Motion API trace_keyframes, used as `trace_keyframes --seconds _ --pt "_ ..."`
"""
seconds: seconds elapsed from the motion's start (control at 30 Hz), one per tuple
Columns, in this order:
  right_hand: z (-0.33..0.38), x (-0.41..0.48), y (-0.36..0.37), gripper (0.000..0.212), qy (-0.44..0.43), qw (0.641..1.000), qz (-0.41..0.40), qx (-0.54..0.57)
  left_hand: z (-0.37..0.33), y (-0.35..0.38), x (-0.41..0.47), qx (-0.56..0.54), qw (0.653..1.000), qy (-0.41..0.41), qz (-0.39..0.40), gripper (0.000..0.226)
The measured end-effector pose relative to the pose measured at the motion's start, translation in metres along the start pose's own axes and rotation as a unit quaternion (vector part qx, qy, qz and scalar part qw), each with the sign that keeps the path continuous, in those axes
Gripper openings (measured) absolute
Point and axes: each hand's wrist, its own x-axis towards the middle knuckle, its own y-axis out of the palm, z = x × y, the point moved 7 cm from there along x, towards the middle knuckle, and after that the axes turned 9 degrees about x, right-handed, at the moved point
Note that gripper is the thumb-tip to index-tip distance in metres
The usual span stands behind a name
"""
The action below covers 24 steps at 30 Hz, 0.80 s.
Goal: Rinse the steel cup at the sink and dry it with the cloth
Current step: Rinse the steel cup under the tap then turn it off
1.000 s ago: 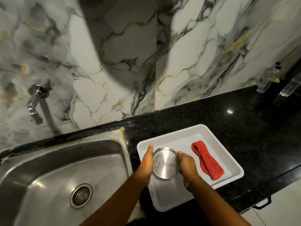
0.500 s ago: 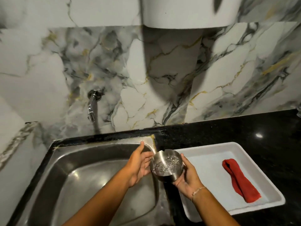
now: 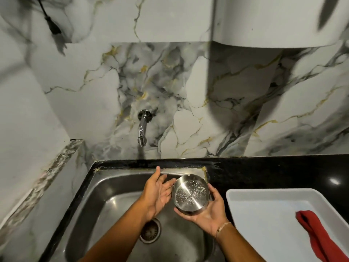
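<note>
Cradling steel cup [image 3: 191, 194] in curled R hand [image 3: 209, 214] fingers over sink [image 3: 105, 201], L hand [image 3: 157, 193] fingers spread, touching rim

A home kitchen: a steel sink [image 3: 105, 201] with a drain [image 3: 150, 231] is set into a black stone counter [image 3: 264, 173]. A chrome tap [image 3: 142, 129] juts from the marble-patterned wall [image 3: 236, 103], and a white tray [image 3: 264, 214] sits beside the basin.

The sink [image 3: 113, 201] lies left of the tray [image 3: 264, 224], which holds the cloth [image 3: 317, 235]; the tap [image 3: 142, 129] sits behind the sink, and the cup [image 3: 190, 193] hangs above the sink's right edge.
</note>
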Motion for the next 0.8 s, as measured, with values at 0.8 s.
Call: trace_keyframes --seconds 0.8 --pt "-0.03 0.213 0.066 0.07 0.089 0.995 -0.048 -0.028 -0.17 -0.112 0.14 0.301 0.933 0.097 -0.172 0.063"
